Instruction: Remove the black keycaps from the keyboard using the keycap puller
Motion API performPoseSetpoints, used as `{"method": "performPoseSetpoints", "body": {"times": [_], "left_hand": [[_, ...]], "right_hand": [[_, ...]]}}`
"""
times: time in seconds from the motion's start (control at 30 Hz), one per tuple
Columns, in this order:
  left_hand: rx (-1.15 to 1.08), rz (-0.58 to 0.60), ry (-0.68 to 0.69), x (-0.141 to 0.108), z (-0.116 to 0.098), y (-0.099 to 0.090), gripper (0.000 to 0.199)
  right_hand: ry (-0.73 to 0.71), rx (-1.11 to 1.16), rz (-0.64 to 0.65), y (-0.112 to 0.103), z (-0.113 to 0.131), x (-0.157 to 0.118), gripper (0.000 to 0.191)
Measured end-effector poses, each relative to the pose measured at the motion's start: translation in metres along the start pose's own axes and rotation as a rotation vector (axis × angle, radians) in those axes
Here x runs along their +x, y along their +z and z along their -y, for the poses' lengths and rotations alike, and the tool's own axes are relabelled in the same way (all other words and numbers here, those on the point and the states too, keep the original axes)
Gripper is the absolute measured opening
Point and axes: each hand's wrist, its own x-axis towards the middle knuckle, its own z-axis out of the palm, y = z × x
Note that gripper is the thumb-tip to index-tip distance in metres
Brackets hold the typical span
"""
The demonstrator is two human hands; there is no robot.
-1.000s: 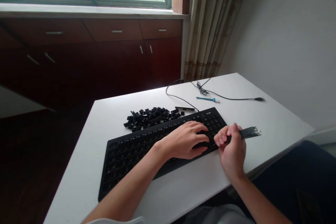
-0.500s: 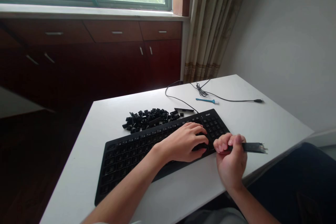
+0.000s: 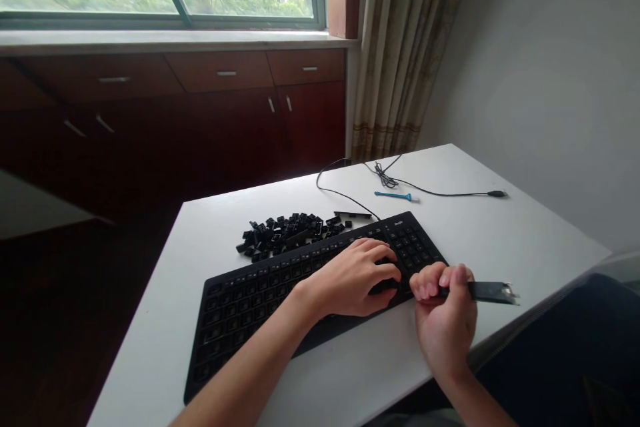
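Observation:
A black keyboard [image 3: 260, 287] lies slanted on the white table, many key positions on its left and middle part without caps. My left hand [image 3: 355, 277] rests on its right-middle part, fingers spread and curved over the keys near the number pad. Just right of it, my right hand [image 3: 445, 300] is closed around a flat dark tool [image 3: 493, 292] with a metal-tipped end pointing right; the tool's other end is hidden by the fingers. Behind the keyboard sits a pile of loose black keycaps [image 3: 290, 230], with a long bar-shaped key [image 3: 353, 215] beside it.
A blue brush-like tool [image 3: 395, 196] lies behind the keyboard. The keyboard's black cable [image 3: 440, 192] runs in a bundle to a plug at the right. The white table [image 3: 540, 233] has its near edge by dark clothing. Cabinets, a window and a curtain stand beyond.
The whole view has shifted slightly, with table and keyboard a little lower in the picture. My right hand with the tool appears slightly lower and further right; my left hand remains on the keyboard.

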Motion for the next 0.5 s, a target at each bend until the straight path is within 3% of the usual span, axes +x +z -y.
{"method": "performPoseSetpoints", "body": {"times": [0.5], "left_hand": [[0.006,0.002,0.008,0.000,0.000,-0.001,0.023]], "right_hand": [[0.190,0.086,-0.117,-0.006,0.005,0.011,0.043]]}}
